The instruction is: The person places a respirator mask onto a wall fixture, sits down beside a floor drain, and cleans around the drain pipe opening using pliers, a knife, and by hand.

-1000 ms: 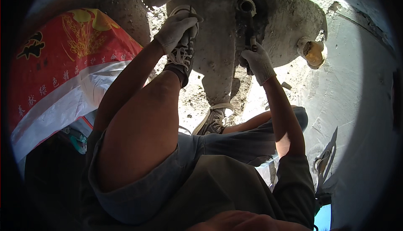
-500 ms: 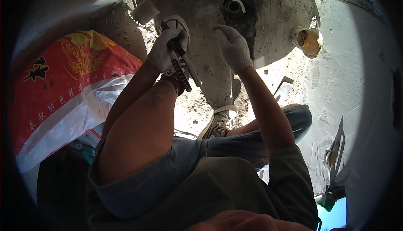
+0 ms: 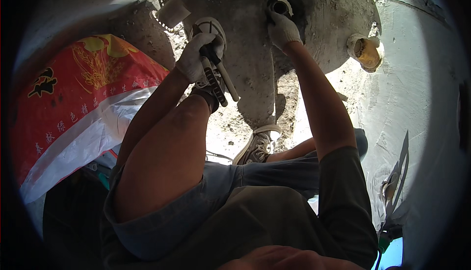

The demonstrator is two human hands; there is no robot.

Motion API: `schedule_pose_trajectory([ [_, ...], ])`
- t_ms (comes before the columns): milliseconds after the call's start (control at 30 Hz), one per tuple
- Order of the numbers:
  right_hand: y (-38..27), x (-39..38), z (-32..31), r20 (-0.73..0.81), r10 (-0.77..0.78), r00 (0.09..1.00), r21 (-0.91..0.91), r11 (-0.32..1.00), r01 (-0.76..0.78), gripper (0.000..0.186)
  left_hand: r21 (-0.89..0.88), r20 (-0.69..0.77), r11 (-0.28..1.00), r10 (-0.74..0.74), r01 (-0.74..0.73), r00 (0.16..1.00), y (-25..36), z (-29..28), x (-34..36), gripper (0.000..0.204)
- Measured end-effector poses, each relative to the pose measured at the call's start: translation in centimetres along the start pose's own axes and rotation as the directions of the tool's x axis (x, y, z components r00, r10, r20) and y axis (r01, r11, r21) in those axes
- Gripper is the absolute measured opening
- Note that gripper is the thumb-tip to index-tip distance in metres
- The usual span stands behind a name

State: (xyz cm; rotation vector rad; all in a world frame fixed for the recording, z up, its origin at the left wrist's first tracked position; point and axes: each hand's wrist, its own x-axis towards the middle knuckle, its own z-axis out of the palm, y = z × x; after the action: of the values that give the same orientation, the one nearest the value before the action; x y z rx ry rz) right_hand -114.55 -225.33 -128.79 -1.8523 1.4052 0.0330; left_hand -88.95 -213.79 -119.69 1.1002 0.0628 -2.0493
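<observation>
My left hand point(image 3: 197, 55), in a pale work glove, is closed around a dark tool point(image 3: 211, 72) with two long handles, like pliers. One handle is black and ribbed, the other smooth; the grip hides the upper end. Beneath the hand is my left shoe point(image 3: 212, 23). My right hand point(image 3: 284, 32), gloved too, reaches to a round pipe opening point(image 3: 280, 8) set in the grey concrete. Its fingers lie at the pipe's near left rim, dark in shadow, so their hold does not show. A pale, ragged strip point(image 3: 289, 8) runs along the pipe's right edge.
A wider pipe stub point(image 3: 365, 52), yellowish inside, sticks out at the right. A cut pipe piece point(image 3: 172, 12) lies at upper left. A red and white sack point(image 3: 83, 98) fills the left side. A grey wall point(image 3: 397, 73) curves along the right. My other shoe point(image 3: 257, 147) rests below.
My right hand has moved up and forward to the pipe opening. My left hand keeps the two-handled tool, its handles slightly further apart in view.
</observation>
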Motion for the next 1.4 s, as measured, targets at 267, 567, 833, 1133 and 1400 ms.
schedule_pose_trajectory([
  [267, 0.6, -1.0, -0.4, -0.119, -0.026, 0.993, 0.054, 0.998, 0.033, 0.034, 0.029, -0.063, 0.999, 0.047, -0.045, 0.997, -0.5, 0.4, 0.6, 0.027],
  [567, 0.8, -0.2, -1.1, -0.031, -0.117, 0.993, -0.078, 0.990, 0.114, 0.024, 0.088, -0.036, 0.995, 0.044, -0.041, 0.998, -0.2, 0.7, 0.3, 0.028],
  [833, 0.2, -1.2, -2.9, -0.056, -0.062, 0.996, 0.017, 0.998, 0.063, 0.019, 0.076, -0.016, 0.996, 0.037, -0.036, 0.999, -0.2, 1.0, 0.7, 0.029],
  [1133, -5.0, -17.4, 0.3, 0.398, -0.391, 0.830, 0.290, 0.912, 0.291, 0.017, 0.116, -0.078, 0.993, 0.025, -0.016, 0.997, 0.0, 0.6, 0.2, 0.030],
  [1400, 0.6, -3.3, -3.8, -0.069, -0.092, 0.993, -0.159, 0.984, 0.080, 0.037, 0.108, -0.082, 0.993, 0.063, -0.054, 0.995, -0.1, 1.5, 0.7, 0.031],
])
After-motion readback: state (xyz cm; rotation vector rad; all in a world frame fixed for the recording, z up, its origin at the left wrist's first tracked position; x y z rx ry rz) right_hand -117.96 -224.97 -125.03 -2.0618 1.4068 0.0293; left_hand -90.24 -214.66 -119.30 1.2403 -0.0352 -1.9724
